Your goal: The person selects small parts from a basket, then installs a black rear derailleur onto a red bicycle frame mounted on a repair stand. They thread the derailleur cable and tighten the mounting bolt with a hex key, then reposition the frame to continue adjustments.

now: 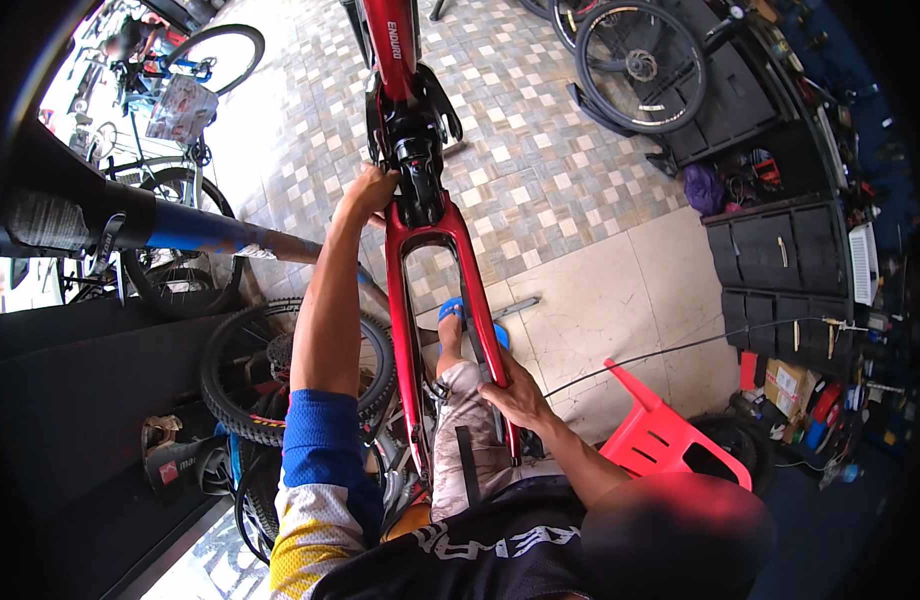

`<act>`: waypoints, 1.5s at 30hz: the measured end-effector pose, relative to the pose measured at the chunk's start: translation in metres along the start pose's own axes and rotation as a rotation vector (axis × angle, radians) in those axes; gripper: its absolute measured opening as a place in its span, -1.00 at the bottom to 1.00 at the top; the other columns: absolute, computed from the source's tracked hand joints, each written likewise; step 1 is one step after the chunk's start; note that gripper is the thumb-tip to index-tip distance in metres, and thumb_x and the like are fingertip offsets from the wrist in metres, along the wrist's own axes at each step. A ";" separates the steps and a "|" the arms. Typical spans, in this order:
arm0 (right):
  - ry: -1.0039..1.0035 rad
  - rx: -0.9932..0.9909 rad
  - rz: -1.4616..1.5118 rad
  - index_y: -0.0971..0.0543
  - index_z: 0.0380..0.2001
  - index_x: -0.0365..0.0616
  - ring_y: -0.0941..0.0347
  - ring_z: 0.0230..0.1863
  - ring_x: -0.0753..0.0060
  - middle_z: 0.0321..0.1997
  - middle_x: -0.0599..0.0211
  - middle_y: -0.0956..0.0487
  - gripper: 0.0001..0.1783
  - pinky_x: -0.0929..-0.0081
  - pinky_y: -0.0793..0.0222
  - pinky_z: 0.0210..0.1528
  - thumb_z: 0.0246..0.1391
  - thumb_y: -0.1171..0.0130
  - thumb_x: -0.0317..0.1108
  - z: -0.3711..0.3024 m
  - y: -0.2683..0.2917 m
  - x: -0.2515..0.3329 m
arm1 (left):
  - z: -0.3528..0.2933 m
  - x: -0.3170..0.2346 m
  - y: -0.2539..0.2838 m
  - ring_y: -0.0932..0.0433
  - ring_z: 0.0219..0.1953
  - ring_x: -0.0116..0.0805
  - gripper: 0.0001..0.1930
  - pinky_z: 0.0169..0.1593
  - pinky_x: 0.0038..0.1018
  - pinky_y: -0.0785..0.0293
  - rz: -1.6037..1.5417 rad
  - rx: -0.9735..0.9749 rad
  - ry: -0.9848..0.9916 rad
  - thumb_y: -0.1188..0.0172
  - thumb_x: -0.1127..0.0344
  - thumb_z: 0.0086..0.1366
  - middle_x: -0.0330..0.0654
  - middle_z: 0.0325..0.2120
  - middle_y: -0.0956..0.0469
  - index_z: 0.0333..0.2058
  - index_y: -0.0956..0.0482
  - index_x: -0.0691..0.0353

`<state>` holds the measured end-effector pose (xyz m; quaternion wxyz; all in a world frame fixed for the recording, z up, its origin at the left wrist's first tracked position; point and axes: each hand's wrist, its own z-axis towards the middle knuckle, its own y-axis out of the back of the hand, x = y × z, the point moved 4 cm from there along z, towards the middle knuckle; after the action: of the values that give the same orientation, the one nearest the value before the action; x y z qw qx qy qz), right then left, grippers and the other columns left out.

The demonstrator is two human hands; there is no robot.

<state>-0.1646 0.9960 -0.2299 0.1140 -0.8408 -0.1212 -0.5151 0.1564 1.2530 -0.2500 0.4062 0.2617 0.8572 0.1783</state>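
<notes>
A red bicycle frame (430, 240) runs from the top of the view down toward me, its two rear stays spreading apart below. My left hand (370, 190) reaches up and grips the frame's black linkage (412, 160) near the middle. My right hand (517, 393) is closed around the lower part of the right stay (485, 320). Between the stays I see my leg and a foot in a blue sandal (452, 312) on the floor.
A knobby wheel (235, 375) lies to the left below a blue frame tube (205, 232). A red plastic chair (670, 435) stands right of me. Black drawer cabinets (780, 270), another wheel (640, 65) and a thin cable (680, 348) are at the right; parked bikes (180, 70) at top left.
</notes>
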 end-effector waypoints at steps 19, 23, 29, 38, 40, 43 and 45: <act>-0.136 0.088 0.172 -0.43 0.15 -0.21 -0.49 -0.31 0.52 -0.15 0.34 -0.53 -0.47 0.47 -0.46 -0.24 0.03 -0.06 -0.56 -0.009 0.027 0.051 | 0.005 -0.008 0.000 -0.67 -0.53 -0.23 -0.63 -0.48 -0.24 -0.70 -0.066 0.216 0.081 -0.03 0.07 0.39 -0.09 -0.46 -0.65 -0.19 -0.63 0.28; -0.147 0.080 0.113 -0.37 0.28 -0.17 -0.47 -0.39 0.52 -0.27 0.35 -0.53 -0.34 0.45 -0.46 -0.27 0.05 -0.15 -0.42 -0.009 0.030 0.072 | 0.005 -0.008 0.001 -0.70 -0.45 -0.07 -0.58 -0.48 -0.17 -0.72 -0.097 0.174 0.035 -0.02 0.09 0.39 0.05 -0.40 -0.65 -0.18 -0.59 0.43; -0.183 0.072 0.132 -0.47 -0.07 -0.22 -0.49 -0.42 0.50 -0.36 0.33 -0.53 -0.68 0.47 -0.46 -0.30 0.06 -0.09 -0.46 -0.005 0.042 0.100 | 0.000 -0.006 -0.001 -0.69 -0.43 -0.07 -0.59 -0.44 -0.13 -0.73 -0.200 0.217 0.035 -0.01 0.11 0.39 0.01 -0.41 -0.63 -0.16 -0.56 0.42; -0.249 0.083 0.171 -0.47 0.02 -0.20 -0.49 -0.29 0.53 -0.24 0.36 -0.54 -0.59 0.48 -0.47 -0.18 0.06 -0.10 -0.46 -0.008 0.035 0.104 | -0.024 0.013 0.009 -0.56 -0.34 -0.44 -0.66 -0.39 -0.37 -0.57 -0.552 0.211 -0.056 -0.16 0.10 0.40 -0.23 -0.31 -0.59 0.00 -0.53 0.20; -0.232 0.089 0.154 -0.46 0.08 -0.19 -0.49 -0.26 0.54 -0.18 0.38 -0.54 -0.55 0.49 -0.47 -0.16 0.06 -0.11 -0.45 -0.008 0.034 0.104 | -0.057 0.040 0.001 -0.53 -0.11 -0.26 -0.54 -0.14 -0.23 -0.62 -0.923 0.150 -0.155 -0.15 0.05 0.42 -0.15 -0.12 -0.52 0.14 -0.45 0.23; -0.212 0.086 0.151 -0.45 0.14 -0.18 -0.49 -0.21 0.55 -0.11 0.39 -0.54 -0.49 0.51 -0.46 -0.14 0.06 -0.13 -0.44 -0.008 0.032 0.107 | -0.145 0.093 -0.032 -0.56 -0.08 -0.30 -0.46 -0.13 -0.29 -0.63 -0.903 0.012 -0.115 -0.11 -0.06 0.44 -0.13 -0.08 -0.53 0.18 -0.44 0.25; -0.261 0.102 0.165 -0.44 0.17 -0.18 -0.48 -0.16 0.56 -0.08 0.38 -0.54 -0.47 0.51 -0.45 -0.12 0.07 -0.13 -0.43 -0.011 0.031 0.107 | -0.221 0.108 -0.062 -0.60 -0.10 -0.31 -0.44 -0.12 -0.31 -0.62 -1.149 0.215 -0.146 -0.06 -0.12 0.46 -0.12 -0.06 -0.56 0.16 -0.45 0.25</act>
<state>-0.1166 0.9730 -0.1318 0.1820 -0.9008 -0.0916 -0.3835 -0.0944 1.2471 -0.2135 0.4669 -0.1933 0.8446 -0.1769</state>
